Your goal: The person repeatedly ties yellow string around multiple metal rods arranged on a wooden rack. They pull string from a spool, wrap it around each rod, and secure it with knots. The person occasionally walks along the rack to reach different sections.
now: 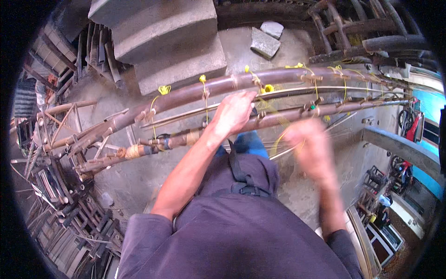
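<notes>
Two long brown bamboo poles, the far pole (186, 95) and the near pole (278, 117), run side by side across my front, with a thin bamboo strip (186, 115) between them. Short pegs and yellow string ties (202, 79) link them at intervals. My left hand (234, 111) is closed over the strip near the middle; its fingertips are partly hidden. Smeared by motion, my right hand (309, 146) is on the near side of the near pole, fingers drawn together on a loose yellow string (280, 138) that stretches toward the poles.
Concrete steps (172, 46) rise at the far left, and two stone blocks (265, 43) lie beyond the poles. Stacked bamboo frames (88, 223) crowd the left side. A concrete beam (399, 146) and a red motorbike (415, 125) are at the right.
</notes>
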Tool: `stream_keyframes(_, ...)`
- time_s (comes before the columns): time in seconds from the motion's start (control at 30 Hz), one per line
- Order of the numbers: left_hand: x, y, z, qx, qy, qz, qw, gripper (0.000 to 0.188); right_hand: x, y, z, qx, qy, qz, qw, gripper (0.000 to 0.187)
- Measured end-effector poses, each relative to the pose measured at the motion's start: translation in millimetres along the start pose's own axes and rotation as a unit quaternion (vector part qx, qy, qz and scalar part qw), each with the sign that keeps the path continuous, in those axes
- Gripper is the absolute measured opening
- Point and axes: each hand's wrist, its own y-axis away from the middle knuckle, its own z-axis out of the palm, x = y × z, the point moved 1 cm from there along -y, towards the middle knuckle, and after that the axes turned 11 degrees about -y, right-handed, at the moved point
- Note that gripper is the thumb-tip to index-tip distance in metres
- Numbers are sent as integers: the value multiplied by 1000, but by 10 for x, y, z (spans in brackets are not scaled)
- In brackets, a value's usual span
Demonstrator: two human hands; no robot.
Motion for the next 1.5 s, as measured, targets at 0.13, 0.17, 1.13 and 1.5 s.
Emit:
stream_keyframes(0.13,155,-117,0,16,-7,-107,994,31,-977,-1267,-76,-193,260,-270,907,6)
stream_keyframes(0.17,161,-152,125,142,-12,-84,986,24,-957,-1407,157,-127,208,-329,912,6)
stream_keyframes(1.13,-736,-1559,331,-137,266,-331,895,30,846,-38,1233,-248,-62,-123,959,27)
stream_keyframes(1.5,-1177,-338,-1062,-19,-16,-36,999,40,324,294,2388,-74,-412,269,868,22)
